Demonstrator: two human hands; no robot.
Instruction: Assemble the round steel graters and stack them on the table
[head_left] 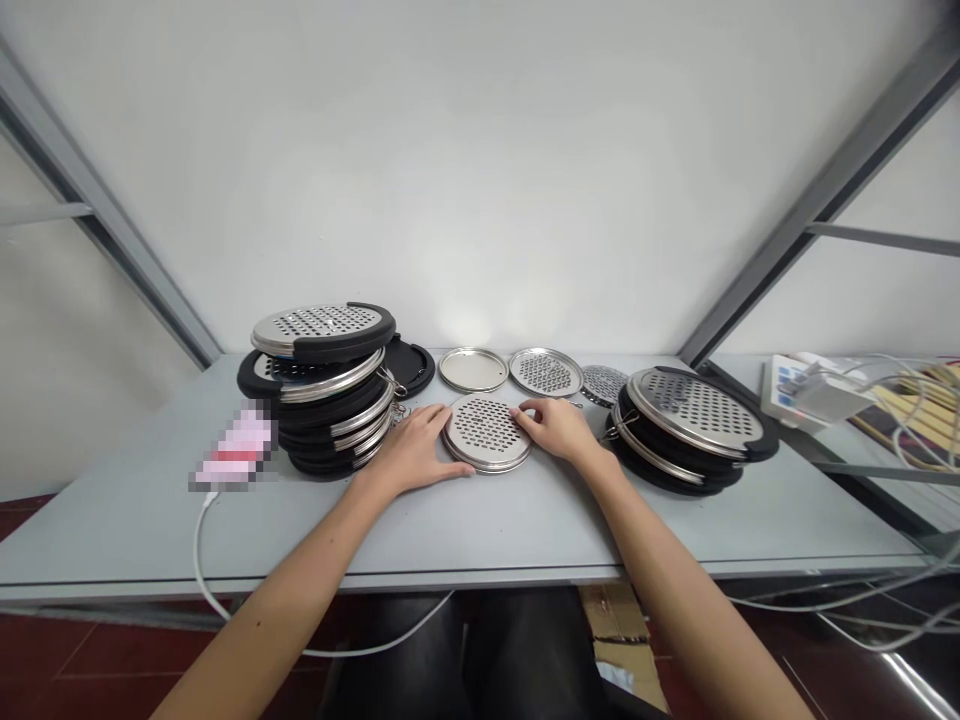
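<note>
A round metal grater disc with rows of holes lies flat on the grey table in front of me, seemingly stacked on another rimmed disc. My left hand grips its left side, fingers at the far edge and thumb at the near edge. On the right, my right hand has thumb and fingers bent onto its rim; the fingertips are partly hidden. Behind it lie a plain round metal plate, a second perforated disc and a darker perforated disc.
At left stands a tall stack of black-rimmed round graters, with a black ring-shaped piece behind. A lower stack is at right. A phone with a white cable lies far left. A power strip and cables sit beyond the right post.
</note>
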